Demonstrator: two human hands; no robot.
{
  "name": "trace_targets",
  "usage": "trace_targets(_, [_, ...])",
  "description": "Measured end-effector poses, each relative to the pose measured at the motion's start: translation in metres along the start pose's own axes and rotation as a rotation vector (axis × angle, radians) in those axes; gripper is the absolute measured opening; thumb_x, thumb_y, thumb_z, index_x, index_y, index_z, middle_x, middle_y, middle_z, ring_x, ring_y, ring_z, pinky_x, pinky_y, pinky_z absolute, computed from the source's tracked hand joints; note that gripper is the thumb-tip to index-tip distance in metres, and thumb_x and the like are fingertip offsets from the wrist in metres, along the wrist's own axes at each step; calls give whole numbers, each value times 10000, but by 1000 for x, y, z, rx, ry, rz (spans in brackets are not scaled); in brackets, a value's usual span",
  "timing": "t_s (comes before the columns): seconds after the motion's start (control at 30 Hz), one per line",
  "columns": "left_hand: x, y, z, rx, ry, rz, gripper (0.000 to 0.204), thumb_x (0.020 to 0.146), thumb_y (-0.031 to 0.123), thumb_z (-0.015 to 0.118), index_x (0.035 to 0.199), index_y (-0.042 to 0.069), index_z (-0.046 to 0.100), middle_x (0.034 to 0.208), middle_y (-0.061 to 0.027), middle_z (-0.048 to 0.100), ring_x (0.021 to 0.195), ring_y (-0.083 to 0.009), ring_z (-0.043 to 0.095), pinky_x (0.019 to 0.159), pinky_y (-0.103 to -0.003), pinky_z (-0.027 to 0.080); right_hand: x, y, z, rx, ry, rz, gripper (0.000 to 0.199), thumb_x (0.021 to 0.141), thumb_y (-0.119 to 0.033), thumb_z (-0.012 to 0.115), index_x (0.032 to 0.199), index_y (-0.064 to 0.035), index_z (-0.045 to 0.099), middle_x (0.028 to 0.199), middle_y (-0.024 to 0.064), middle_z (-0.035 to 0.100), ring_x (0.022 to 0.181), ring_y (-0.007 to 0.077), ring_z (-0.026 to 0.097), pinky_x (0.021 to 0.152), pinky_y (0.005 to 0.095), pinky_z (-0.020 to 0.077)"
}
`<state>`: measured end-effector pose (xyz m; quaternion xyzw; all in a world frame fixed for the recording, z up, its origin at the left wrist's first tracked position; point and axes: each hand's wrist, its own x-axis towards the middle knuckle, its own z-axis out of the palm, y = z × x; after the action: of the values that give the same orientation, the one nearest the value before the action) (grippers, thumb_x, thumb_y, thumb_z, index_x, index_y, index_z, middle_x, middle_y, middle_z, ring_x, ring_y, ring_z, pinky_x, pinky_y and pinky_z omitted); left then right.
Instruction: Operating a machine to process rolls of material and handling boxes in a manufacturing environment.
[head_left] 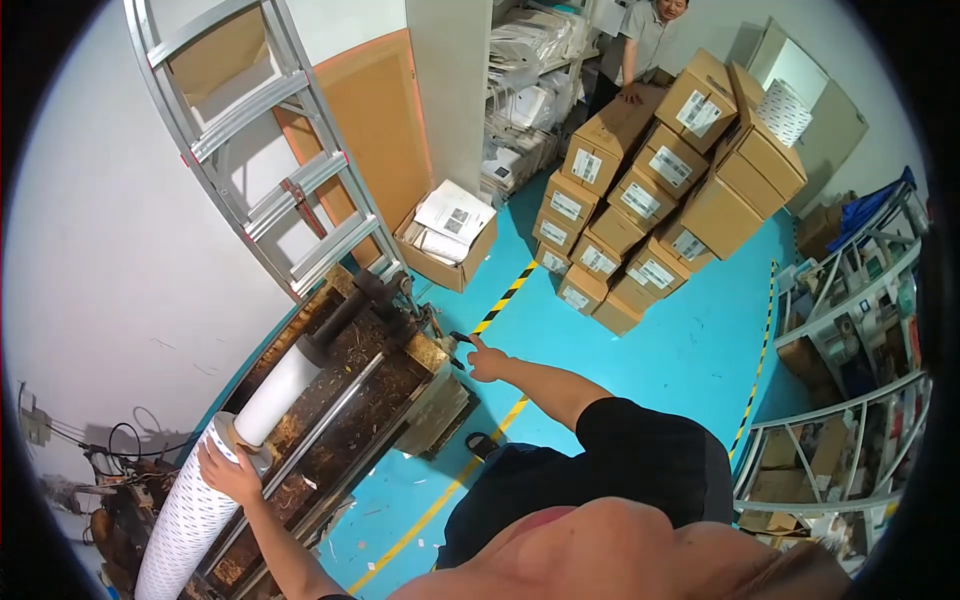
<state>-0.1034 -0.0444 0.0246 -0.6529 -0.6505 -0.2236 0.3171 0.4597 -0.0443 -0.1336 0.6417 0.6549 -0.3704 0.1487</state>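
A long machine with a dirty, rust-brown bed [335, 400] stands at the left, and a shiny metal rod [325, 415] runs along it. On the machine lie a narrow white roll [278, 388] and, nearer me, a thick roll of white patterned sheet [190, 520]. My left hand [232, 475] rests on the thick roll's end, fingers stretched out over it beside a brown core edge. At the machine's far right corner my right hand [487, 360] is closed at a small black handle [459, 338]; its curled fingers are partly hidden.
An aluminium ladder [330, 170] leans on the wall beyond the machine. An open carton of papers [455, 265] stands near it. Stacked cartons [640, 200] fill the back, where another person [645, 40] stands. Loaded shelves [850, 330] line the right. Striped tape [505, 298] marks the blue floor.
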Motion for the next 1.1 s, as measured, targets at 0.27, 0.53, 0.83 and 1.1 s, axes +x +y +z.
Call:
trace_targets(0.27, [1,0,-2,10,-52,-28,564,872,416,489,1303,57,428,1317,-192,425,1211,-362,389,1003,-477,277,7,4,7,-3,55,-25,348,871,-267,531,1136,-43,503,1491,198,-16,1050,335,541,783,458,473])
trace_targets(0.53, [1,0,-3,-3,-54,-22,583,882,455,439,1309,60,417,1322,-203,406,1210,-368,376,995,-487,265,12,9,14,58,92,-5,379,815,-266,616,1137,-93,518,1494,184,1,972,350,583,785,460,474])
trace_targets(0.83, [-2,-3,1,14,-82,-22,595,895,475,408,1323,61,398,1336,-200,390,1223,-366,362,1000,-497,251,18,11,16,-8,95,-26,412,826,-284,600,1180,-91,516,1495,182,-7,968,332,592,791,451,481])
trace_targets(1.1, [-3,-6,4,8,-110,-33,600,891,470,422,1335,68,382,1360,-195,362,1252,-365,328,1012,-516,222,19,12,14,-28,44,-38,412,870,-277,540,1204,-40,487,1492,189,-45,938,317,600,731,448,483])
